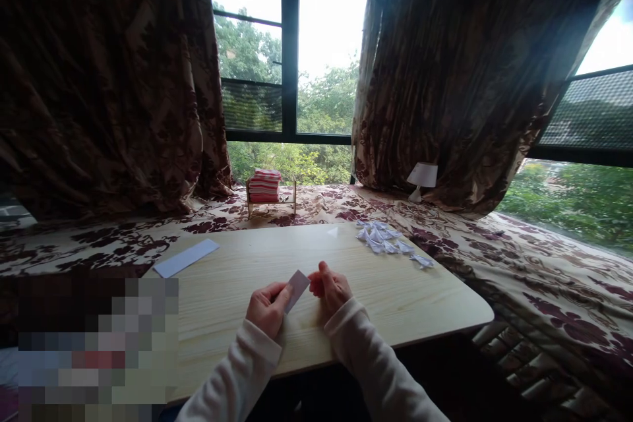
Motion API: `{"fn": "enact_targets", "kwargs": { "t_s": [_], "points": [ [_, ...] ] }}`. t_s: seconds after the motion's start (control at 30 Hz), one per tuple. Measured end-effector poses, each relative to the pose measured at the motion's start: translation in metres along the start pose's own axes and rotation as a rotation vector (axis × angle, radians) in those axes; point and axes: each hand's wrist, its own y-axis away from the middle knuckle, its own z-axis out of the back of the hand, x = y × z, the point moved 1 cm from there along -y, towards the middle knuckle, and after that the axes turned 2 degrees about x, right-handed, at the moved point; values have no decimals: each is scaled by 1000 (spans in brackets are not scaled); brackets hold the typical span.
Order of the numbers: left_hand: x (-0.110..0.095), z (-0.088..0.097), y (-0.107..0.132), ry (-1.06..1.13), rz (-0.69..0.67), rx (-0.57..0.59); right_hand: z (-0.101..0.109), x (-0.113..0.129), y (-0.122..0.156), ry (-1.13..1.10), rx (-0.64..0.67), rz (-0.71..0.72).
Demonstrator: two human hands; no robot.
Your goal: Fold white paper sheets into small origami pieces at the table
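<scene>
My left hand [268, 309] pinches a small white paper slip [298, 287] by its lower end, thumb on top. My right hand [330, 285] sits just right of the slip with fingers curled together at its upper edge, touching it. Both hands hover over the near middle of a pale wooden table [395, 297]. Several small folded white paper pieces [388, 241] lie in a cluster at the table's far right. A longer white paper strip [186, 257] lies flat at the far left of the table.
A floral bedspread [544, 277] surrounds the table. Beyond it stand a small wooden rack with red-striped folded cloth [266, 186] and a small white lamp [422, 178], below dark curtains and windows. A blurred patch covers the lower left.
</scene>
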Motion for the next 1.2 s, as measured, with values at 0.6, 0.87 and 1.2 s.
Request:
{"fn": "enact_targets", "kwargs": {
  "t_s": [0.6,0.87,1.2],
  "points": [
    [-7,-7,2,-135,-47,-17,-5,5,6,104,55,172],
    [-4,-6,0,-132,-23,-73,-3,-3,3,134,-8,159],
    [-9,-4,0,-136,-17,-82,-2,-4,1,147,-45,147]
  ]
}}
